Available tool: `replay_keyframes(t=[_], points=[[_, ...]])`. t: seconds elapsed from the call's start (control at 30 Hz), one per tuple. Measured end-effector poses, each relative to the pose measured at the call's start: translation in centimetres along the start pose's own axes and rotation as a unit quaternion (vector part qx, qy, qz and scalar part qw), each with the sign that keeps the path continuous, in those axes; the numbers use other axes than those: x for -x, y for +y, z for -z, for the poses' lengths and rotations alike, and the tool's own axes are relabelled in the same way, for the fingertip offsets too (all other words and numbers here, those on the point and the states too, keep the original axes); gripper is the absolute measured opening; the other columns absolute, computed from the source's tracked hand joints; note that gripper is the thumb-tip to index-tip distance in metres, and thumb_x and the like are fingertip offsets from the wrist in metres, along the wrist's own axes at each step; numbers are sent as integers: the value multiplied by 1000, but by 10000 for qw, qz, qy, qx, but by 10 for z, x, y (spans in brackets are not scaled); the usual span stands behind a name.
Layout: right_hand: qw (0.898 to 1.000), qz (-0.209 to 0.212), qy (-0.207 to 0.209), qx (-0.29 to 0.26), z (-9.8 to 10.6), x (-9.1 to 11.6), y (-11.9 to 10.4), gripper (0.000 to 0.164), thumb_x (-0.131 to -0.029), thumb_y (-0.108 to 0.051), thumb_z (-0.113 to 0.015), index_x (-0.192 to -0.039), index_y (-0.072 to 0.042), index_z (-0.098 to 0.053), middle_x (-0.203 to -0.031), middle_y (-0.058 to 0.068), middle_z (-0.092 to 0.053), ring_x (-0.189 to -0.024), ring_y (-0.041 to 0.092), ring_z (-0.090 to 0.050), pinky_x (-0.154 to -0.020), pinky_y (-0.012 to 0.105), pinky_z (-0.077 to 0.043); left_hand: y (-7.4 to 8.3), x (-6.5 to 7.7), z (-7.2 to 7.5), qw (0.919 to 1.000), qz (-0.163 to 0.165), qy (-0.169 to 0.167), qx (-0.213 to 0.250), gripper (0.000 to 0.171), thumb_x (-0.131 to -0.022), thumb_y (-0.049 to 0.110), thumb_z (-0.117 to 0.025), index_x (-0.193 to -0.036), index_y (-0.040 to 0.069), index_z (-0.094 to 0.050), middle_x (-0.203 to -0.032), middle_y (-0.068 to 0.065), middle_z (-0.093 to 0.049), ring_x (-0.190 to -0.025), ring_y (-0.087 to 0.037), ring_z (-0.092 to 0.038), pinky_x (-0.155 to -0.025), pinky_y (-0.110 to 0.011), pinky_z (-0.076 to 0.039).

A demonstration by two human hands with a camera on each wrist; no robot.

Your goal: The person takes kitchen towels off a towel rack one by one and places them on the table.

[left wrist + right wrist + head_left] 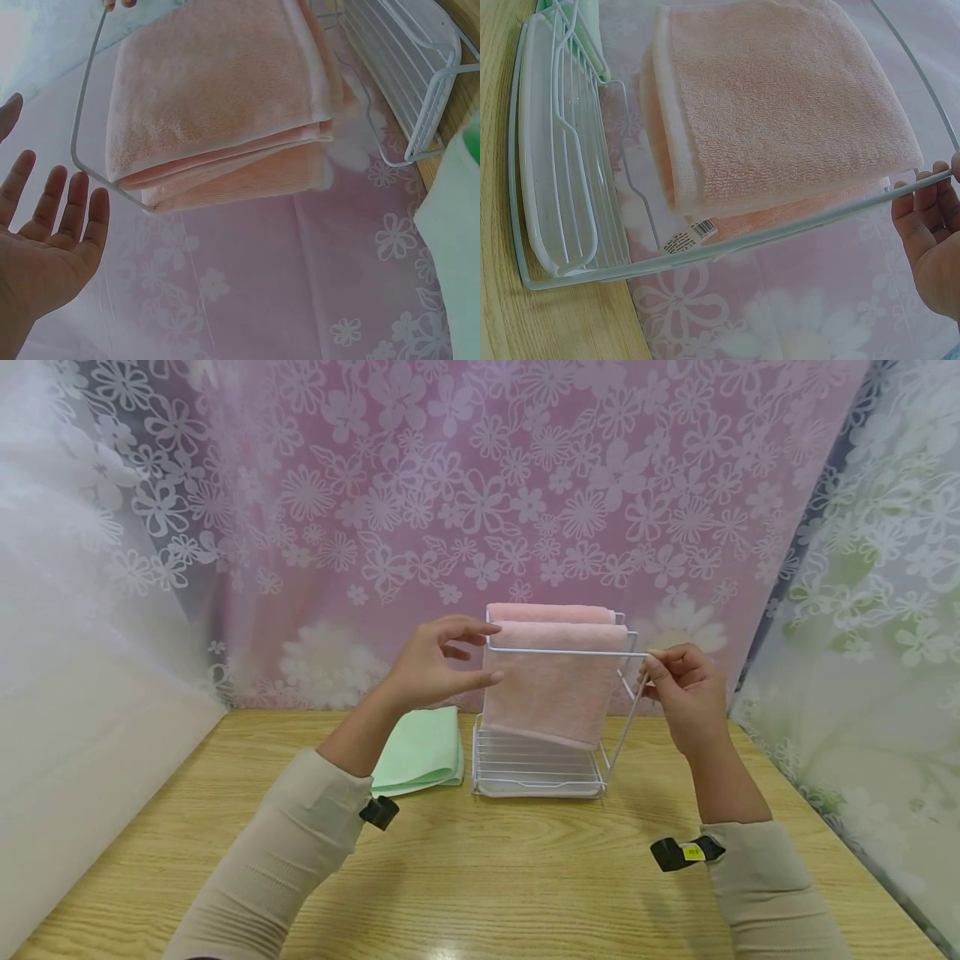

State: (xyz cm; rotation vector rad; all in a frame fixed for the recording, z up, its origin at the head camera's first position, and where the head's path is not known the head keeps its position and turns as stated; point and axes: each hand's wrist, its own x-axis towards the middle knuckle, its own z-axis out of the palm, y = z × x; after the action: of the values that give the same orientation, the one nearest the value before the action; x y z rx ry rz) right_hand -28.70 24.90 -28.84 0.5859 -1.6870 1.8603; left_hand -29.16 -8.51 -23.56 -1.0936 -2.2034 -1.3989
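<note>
A white wire rack [628, 735] stands on the table, a pink towel [555, 681] folded over its upper bars. My right hand [686, 693] pinches the rack's top front corner between thumb and fingers; in the right wrist view the fingers [924, 196] curl at the bar's end. My left hand [442, 662] is at the rack's left end, thumb and fingers spread apart, fingertips right by the towel's edge. In the left wrist view its palm [45, 262] faces up with the fingers extended, holding nothing. A care label [690, 236] hangs from the towel's lower layer.
Left of the rack lies a folded light green cloth [423, 747] on the wooden table [480, 877]. A white tray [536, 792] sits under the wires at the rack's base. Flowered curtains [420, 510] hang behind and at both sides.
</note>
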Motion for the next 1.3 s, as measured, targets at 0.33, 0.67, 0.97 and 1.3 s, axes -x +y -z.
replay_keyframes(t=[0.33, 0.67, 0.97, 1.3], points=[[10000, 0, -6, -6, 0, 0, 0, 13, -94, 0, -60, -98, 12, -58, -81, 5, -65, -70, 15, -62, -64, 23, -57, 5, -8, 0, 10000, 44, 14, -70, 50, -76, 16, -85, -120, 1, -67, -120, -13, -64, -107, -28, -59, -90, -45, -51], [10000, -36, 20, 31, 0, 0, 0, 13, -94, 0, -61, -97, 12, -58, -81, 5, -65, -71, 14, -62, -64, 23, -57, 10, -17, 0, 9992, -61, -112, -383, 51, -77, 20, -84, -122, 3, -66, -122, -12, -64, -108, -25, -60, -89, -41, -52], [10000, 6, 37, 70, -1, 0, 1, 14, -94, 0, -61, -97, 13, -58, -81, 5, -65, -71, 14, -62, -64, 23, -57, 14, -26, -2, 9982, -87, -190, -556, 51, -76, 22, -84, -122, 8, -68, -121, -4, -65, -108, -21, -59, -90, -41, -51], [10000, -4, -38, -39, 0, -1, 1, 12, -94, 0, -61, -97, 12, -59, -81, 5, -65, -71, 15, -61, -64, 24, -57, 21, -40, -9, 9951, -5, -470, -869, 49, -76, 26, -83, -121, 12, -69, -121, -1, -65, -108, -20, -57, -88, -33, -50]])
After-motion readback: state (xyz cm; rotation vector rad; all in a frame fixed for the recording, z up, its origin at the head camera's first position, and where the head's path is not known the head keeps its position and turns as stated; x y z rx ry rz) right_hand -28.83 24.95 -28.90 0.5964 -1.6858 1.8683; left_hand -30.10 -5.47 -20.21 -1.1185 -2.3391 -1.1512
